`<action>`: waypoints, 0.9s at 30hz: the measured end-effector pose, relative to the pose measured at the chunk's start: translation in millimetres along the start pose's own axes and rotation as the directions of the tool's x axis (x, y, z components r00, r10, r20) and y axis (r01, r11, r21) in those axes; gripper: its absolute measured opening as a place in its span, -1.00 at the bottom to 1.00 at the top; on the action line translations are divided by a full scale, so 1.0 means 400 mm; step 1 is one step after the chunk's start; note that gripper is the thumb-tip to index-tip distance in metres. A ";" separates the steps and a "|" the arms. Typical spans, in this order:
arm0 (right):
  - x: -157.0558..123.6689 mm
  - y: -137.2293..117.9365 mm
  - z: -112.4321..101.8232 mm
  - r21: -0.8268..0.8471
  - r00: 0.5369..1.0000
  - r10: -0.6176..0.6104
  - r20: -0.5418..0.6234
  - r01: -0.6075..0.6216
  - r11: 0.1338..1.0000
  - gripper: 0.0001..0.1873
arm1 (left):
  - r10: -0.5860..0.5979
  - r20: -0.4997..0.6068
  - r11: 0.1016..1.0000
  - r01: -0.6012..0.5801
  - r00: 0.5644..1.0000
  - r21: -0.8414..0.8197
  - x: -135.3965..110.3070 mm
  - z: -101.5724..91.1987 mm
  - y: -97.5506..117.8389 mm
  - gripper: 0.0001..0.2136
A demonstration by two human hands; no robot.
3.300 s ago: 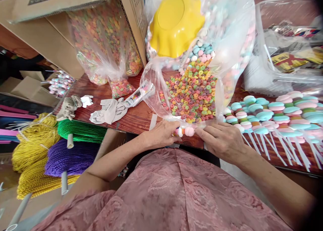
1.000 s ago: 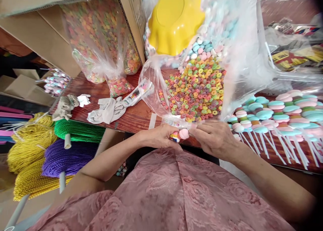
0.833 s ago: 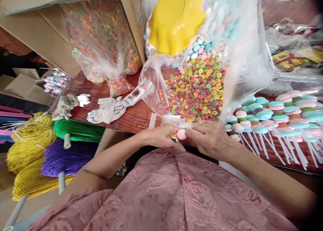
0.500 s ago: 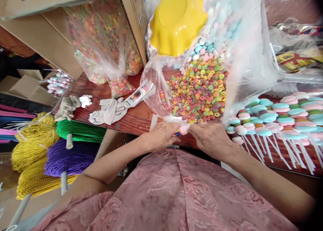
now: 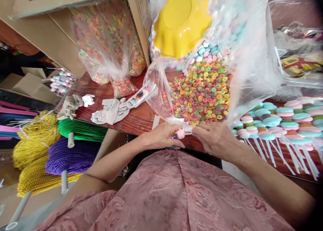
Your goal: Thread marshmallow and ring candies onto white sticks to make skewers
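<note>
My left hand (image 5: 164, 135) is closed around a short candy skewer, thumb below and fingers above. A pink candy (image 5: 181, 133) shows at the skewer's end, with a bit of blue and red beside it; the rest is hidden in the hand. A thin white stick runs from the pink candy to my right hand (image 5: 217, 140), whose thumb and finger pinch it. Just beyond both hands lies an open clear bag with a heap of sugared gummy rings (image 5: 202, 93). Pink, blue and white candies (image 5: 209, 52) lie behind the rings.
A yellow scalloped bowl (image 5: 183, 22) lies upside down on the candies. Finished candy skewers (image 5: 272, 120) with white sticks lie at right. To the left are bagged gummy rings (image 5: 108, 35) in a cardboard box (image 5: 137, 19), pale gloves (image 5: 111, 111) and coloured cord bundles (image 5: 73, 155).
My hands have drawn slightly apart; more of the pink candy and the white stick now show between them. The whole view has shifted a little, with the scene moving right.
</note>
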State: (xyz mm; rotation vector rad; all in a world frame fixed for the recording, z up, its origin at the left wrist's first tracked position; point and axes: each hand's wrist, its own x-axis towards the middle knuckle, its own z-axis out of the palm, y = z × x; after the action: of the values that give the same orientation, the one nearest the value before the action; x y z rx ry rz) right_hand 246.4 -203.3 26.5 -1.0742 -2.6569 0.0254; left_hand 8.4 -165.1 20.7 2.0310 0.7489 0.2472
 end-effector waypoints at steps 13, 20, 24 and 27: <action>0.012 -0.022 0.046 0.025 0.978 0.210 -0.003 -0.210 0.977 -0.78 | -0.123 -0.110 0.932 0.153 0.986 0.329 -0.014 0.013 0.015 -0.63; 0.016 -0.022 0.022 0.166 0.996 0.087 -0.023 -0.082 0.983 -0.80 | -0.155 -0.050 0.969 0.162 0.987 0.184 -0.021 0.001 -0.007 -0.83; 0.012 -0.015 0.021 0.142 0.992 0.064 -0.106 -0.049 0.989 -0.78 | -0.030 0.021 0.997 0.032 0.999 -0.069 -0.010 0.002 -0.006 -0.81; 0.010 -0.007 0.020 0.118 0.986 0.072 -0.148 -0.054 0.991 -0.79 | 0.040 0.045 0.988 -0.033 0.998 -0.151 -0.002 0.008 -0.002 -0.71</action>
State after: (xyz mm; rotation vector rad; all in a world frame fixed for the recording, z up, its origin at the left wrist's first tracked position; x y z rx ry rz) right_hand 239.7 -202.1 20.3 -1.0777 -2.4545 0.1027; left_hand 8.9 -167.6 18.2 1.9024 0.6447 0.2673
